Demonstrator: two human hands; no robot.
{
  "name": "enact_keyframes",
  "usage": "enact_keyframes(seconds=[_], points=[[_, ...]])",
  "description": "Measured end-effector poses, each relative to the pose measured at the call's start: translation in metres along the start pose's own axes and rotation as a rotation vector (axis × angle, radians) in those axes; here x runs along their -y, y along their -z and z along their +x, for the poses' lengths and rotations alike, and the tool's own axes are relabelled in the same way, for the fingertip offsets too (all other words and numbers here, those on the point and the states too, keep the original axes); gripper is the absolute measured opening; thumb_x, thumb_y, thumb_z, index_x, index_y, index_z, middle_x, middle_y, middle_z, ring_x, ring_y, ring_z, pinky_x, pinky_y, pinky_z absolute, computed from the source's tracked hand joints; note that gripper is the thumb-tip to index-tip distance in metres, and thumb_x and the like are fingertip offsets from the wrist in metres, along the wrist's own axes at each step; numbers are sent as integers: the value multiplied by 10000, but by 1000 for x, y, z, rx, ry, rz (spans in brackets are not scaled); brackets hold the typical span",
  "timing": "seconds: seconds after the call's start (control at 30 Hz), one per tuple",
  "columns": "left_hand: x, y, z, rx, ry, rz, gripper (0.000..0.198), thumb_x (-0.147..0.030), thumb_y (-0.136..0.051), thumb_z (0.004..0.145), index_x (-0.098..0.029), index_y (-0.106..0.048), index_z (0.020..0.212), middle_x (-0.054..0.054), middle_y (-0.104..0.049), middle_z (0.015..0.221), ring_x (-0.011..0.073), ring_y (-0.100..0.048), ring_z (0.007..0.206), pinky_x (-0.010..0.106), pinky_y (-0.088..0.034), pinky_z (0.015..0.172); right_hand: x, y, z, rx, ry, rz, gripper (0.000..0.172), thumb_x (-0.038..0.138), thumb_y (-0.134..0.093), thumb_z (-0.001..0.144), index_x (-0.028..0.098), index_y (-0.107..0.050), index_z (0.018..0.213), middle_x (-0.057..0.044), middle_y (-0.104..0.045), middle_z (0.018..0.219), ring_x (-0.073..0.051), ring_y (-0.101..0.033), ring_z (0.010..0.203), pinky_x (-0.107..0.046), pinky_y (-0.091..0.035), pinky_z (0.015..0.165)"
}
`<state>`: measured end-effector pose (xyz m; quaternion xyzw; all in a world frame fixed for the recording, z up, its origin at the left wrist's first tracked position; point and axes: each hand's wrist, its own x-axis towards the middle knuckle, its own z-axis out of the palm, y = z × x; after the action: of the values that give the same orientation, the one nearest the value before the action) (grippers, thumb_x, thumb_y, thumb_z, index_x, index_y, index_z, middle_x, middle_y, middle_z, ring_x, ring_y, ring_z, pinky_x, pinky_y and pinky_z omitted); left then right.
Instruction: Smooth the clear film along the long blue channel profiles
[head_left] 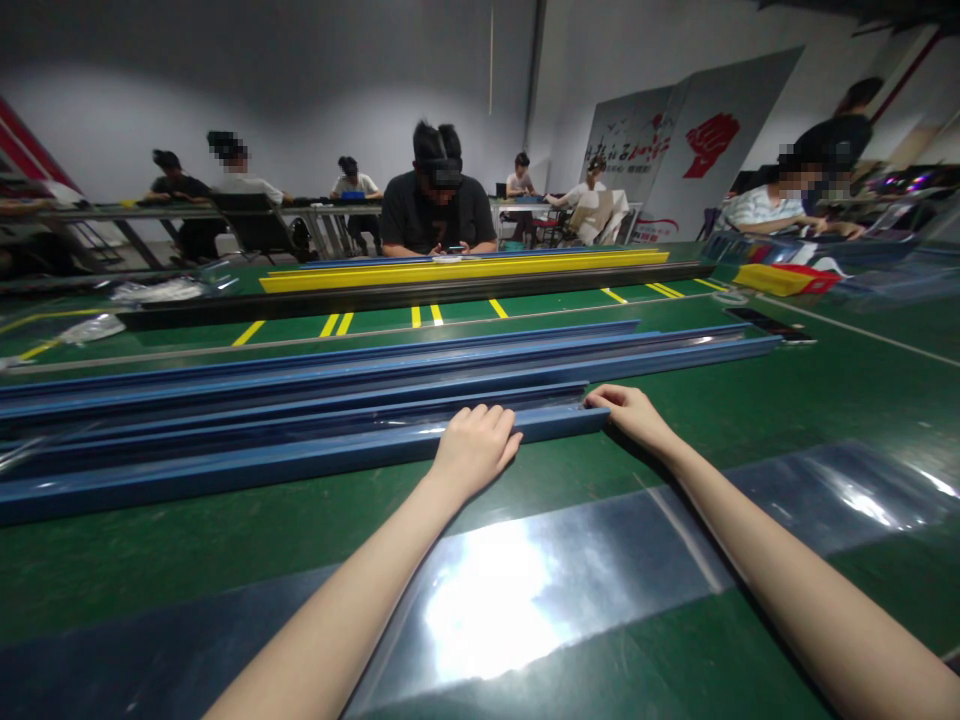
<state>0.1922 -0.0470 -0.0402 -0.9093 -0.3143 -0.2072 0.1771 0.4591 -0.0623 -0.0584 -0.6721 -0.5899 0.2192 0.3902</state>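
My left hand [476,447] lies on the near blue channel rail [285,462], its fingers curled over the rail's top edge. My right hand [630,412] is at the right end of that same rail, fingers bent and touching the end. Behind it lie more long blue rails [390,365] side by side on the green table [225,540]. A clear glossy plastic sheet [570,580] lies flat under my forearms.
A yellow rail [465,270] and a black rail [420,294] run across the far side. A person in black sits opposite [439,210]; others sit behind and at the right. A phone [769,325], red and yellow items [784,278] and plastic bags [154,291] lie about.
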Motion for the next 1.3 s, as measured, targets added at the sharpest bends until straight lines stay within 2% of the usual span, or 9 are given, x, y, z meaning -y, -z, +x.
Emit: enact_keyframes(seconds=[0.43, 0.8, 1.07, 1.3], points=[[0, -1, 0, 13, -14, 11, 214, -318, -375, 872, -167, -511, 803, 42, -570, 751, 188, -511, 719, 314, -306, 601, -8, -2, 2, 33, 0, 66, 211, 368, -575, 644, 170, -617, 703, -24, -632, 687, -148, -549, 651, -257, -413, 632], [1, 2, 1, 31, -7, 3, 220, -313, -368, 874, -164, -519, 815, 49, -577, 757, 191, -515, 728, 313, -306, 606, -5, -2, 2, 21, -29, 47, 256, 402, -584, 651, 163, -642, 719, -36, -647, 706, -166, -566, 695, -265, -408, 658], [0, 2, 0, 30, -4, 1, 216, -311, -375, 871, -165, -525, 818, 50, -580, 760, 190, -516, 732, 313, -310, 610, -1, -5, 6, 24, -83, 138, 271, 418, -618, 603, 154, -642, 660, -41, -646, 672, -157, -561, 643, -271, -406, 652], [-1, 2, 1, 25, -2, 3, 216, -311, -379, 869, -163, -525, 807, 48, -577, 752, 191, -516, 725, 311, -306, 605, -4, -6, 7, 11, -73, 104, 260, 416, -604, 613, 162, -642, 657, -36, -647, 679, -161, -562, 661, -272, -399, 659]])
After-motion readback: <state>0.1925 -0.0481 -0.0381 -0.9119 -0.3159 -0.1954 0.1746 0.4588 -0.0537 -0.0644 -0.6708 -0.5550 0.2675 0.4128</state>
